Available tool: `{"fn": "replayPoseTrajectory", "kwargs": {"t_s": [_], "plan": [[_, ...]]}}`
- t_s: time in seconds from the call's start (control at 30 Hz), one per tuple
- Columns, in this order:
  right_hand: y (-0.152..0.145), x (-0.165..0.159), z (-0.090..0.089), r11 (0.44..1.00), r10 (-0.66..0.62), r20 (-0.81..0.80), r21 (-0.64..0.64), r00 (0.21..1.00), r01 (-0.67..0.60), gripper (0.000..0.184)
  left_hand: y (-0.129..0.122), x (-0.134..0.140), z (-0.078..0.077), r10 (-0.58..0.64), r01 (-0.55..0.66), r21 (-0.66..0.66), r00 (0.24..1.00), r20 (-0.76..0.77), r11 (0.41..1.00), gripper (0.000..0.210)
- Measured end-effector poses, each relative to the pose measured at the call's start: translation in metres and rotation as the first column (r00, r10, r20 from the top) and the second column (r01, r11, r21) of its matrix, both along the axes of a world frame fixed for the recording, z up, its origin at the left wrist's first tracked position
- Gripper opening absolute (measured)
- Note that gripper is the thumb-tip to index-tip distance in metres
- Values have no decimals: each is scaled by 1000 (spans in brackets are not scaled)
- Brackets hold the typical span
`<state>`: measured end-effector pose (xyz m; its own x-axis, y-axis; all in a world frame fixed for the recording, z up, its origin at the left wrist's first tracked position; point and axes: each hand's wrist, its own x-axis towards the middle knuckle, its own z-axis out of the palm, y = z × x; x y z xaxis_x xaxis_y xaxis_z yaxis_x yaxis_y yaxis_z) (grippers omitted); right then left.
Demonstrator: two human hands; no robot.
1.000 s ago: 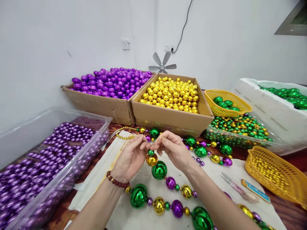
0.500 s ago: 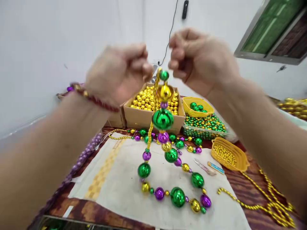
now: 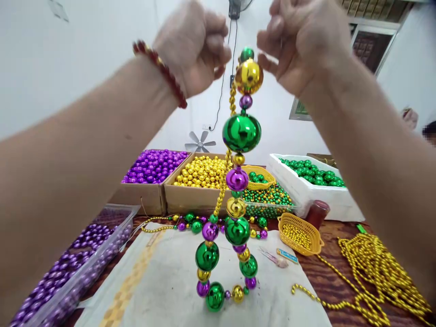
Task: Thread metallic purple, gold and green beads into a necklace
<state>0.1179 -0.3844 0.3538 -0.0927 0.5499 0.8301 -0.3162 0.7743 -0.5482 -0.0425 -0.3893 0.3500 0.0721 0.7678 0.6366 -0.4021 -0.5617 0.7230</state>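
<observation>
A necklace of large green, gold and purple beads (image 3: pixel 241 131) hangs in the air between my hands, its lower loop above the white cloth (image 3: pixel 163 281). A strand of small gold beads forms its left side. My left hand (image 3: pixel 199 47), with a dark red bead bracelet (image 3: pixel 163 70) at the wrist, is closed in a fist left of the necklace's top. Opposite it, my right hand (image 3: pixel 303 38) is closed too, thumb and finger pinched, its lower fingers beside the top green bead. The string between my fingers is too fine to make out.
Behind stand boxes of purple beads (image 3: pixel 153 165), gold beads (image 3: pixel 202 172) and large green beads (image 3: pixel 313 172). A yellow basket (image 3: pixel 316 247), small scissors (image 3: pixel 272 259) and gold bead strands (image 3: pixel 378 263) lie right. A clear bin of purple beads (image 3: pixel 85 254) stands left.
Both hands have risen in view, and the necklace with them. The hanging loop has narrowed and now hangs straighter. My view has tilted upward, showing more boxes.
</observation>
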Motion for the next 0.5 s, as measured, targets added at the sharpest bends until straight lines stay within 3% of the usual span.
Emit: {"fn": "replayPoseTrajectory", "kwargs": {"t_s": [0.07, 0.13, 0.27, 0.37, 0.43, 0.5], "plan": [[2, 3, -10, 999, -10, 2, 52, 1000, 10, 23, 4, 6, -13, -66, 66, 46, 998, -19, 997, 29], [3, 3, -16, 998, 28, -29, 55, 999, -26, 29, 5, 11, -25, -109, 109, -12, 994, -24, 994, 29], [0, 1, -33, 996, 37, -32, 86, 999, -34, 33, 6, 14, -47, -194, 194, -6, 981, -1, 981, 30], [4, 1, -57, 1000, 25, 7, -13, 1000, -24, 32, 11, 14, -62, -162, 161, -50, 986, -21, 986, 31], [7, 3, -62, 995, 5, 36, -100, 999, -1, 32, 14, 15, -61, -137, 134, -73, 990, -35, 988, 32], [6, 6, -48, 993, -51, 112, -99, 992, 62, 34, 12, 16, -45, -136, 132, -81, 990, -37, 988, 35]]}}
